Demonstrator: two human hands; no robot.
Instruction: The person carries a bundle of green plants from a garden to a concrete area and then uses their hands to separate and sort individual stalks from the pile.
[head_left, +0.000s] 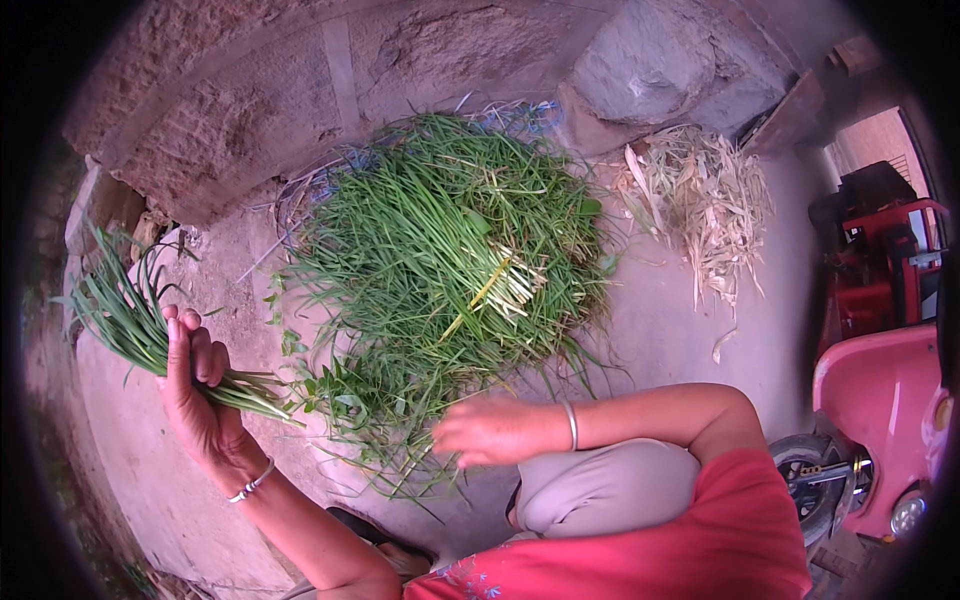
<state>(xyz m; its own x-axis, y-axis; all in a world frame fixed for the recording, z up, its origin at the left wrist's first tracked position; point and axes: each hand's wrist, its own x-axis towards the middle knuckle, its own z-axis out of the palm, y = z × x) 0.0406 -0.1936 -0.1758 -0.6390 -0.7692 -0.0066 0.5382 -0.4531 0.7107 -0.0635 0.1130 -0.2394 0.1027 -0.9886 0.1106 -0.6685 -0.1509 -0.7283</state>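
Observation:
My left hand (196, 379), raised at the left, is closed around a bunch of long green leafy stalks (259, 394), their pale cut ends pointing right and their leaves fanning out to the upper left. My right hand (484, 431) is blurred, low over the near edge of a large heap of green grass-like leaves (375, 262); whether it holds anything cannot be made out. On the heap lies a bundle of similar stalks with whitish ends (510, 289), crossed by a yellow blade (480, 296). Broad-leaved sprigs (345, 394) lie at the heap's near left.
A rough stone wall (247, 97) runs behind the heap, with a grey boulder (645, 67) at its right. Dry husks (709, 202) lie on the concrete floor (645, 330) to the right. A pink scooter (874, 405) stands at the far right. Blue strands (544, 112) show behind the heap.

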